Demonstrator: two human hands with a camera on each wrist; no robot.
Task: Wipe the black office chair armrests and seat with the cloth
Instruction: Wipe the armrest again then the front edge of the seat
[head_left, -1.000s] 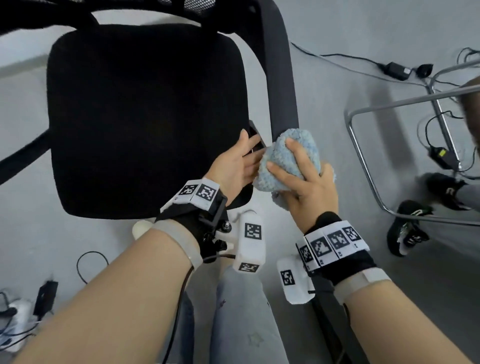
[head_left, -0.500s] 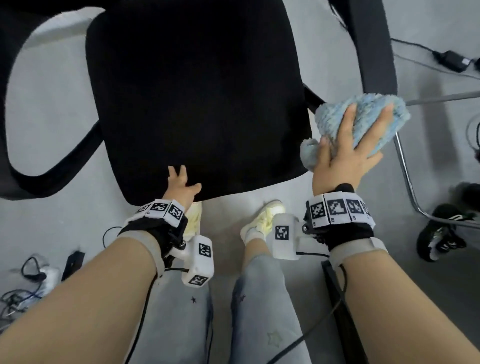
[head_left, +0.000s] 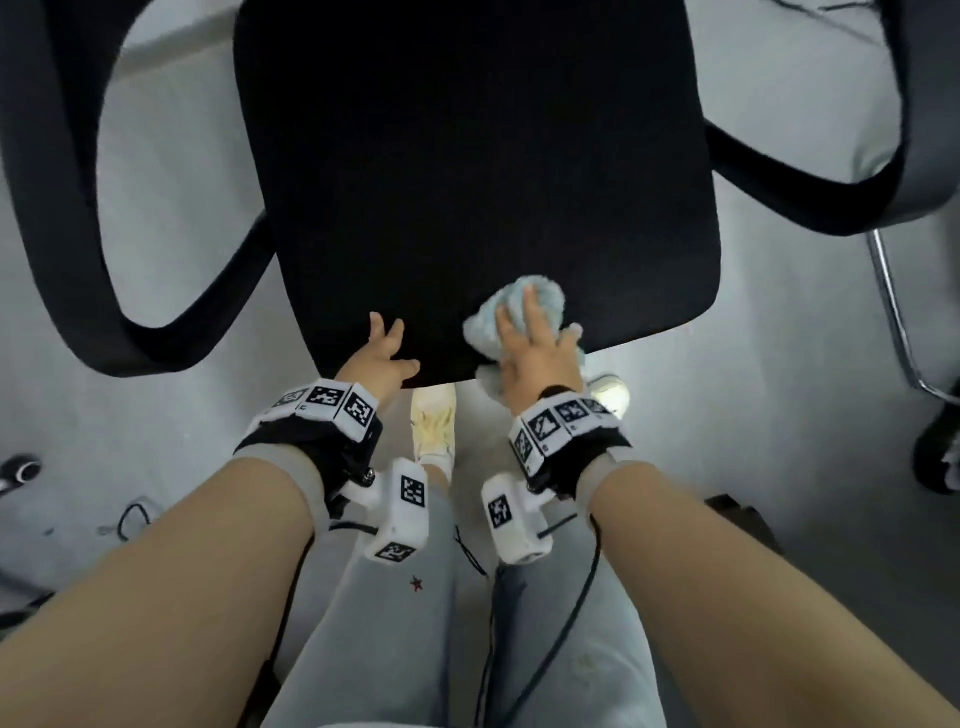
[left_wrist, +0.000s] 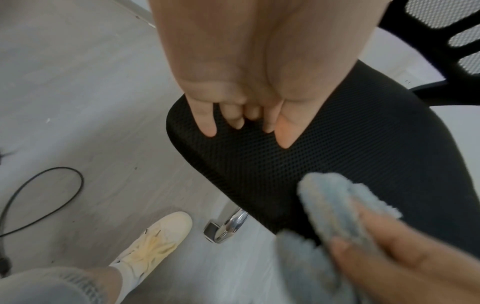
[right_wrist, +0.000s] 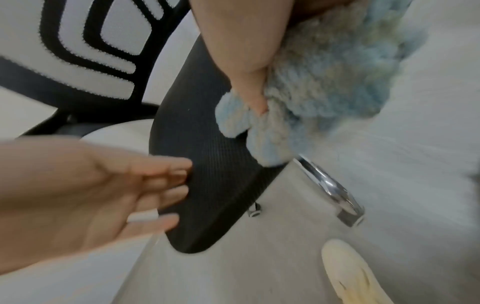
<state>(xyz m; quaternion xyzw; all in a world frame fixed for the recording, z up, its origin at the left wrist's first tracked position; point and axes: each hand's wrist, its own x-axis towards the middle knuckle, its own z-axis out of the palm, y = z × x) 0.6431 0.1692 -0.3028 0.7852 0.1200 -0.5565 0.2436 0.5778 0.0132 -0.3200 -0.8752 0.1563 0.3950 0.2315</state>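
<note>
The black mesh seat of the office chair fills the upper middle of the head view, with a curved black armrest on the left and another on the right. My right hand holds a fluffy light-blue cloth against the seat's front edge, thumb and fingers pinching it. My left hand hovers at the front left corner of the seat, fingers loosely extended and holding nothing.
Grey floor lies all around. My cream shoes stand just under the seat's front edge. A chrome chair leg with a caster pokes out below. A chrome frame stands at the right; a black cable loops on the left.
My right hand carried the cloth from the right armrest down onto the seat's front edge. My left hand stayed at the front left corner. The view shifted so the seat sits centred.
</note>
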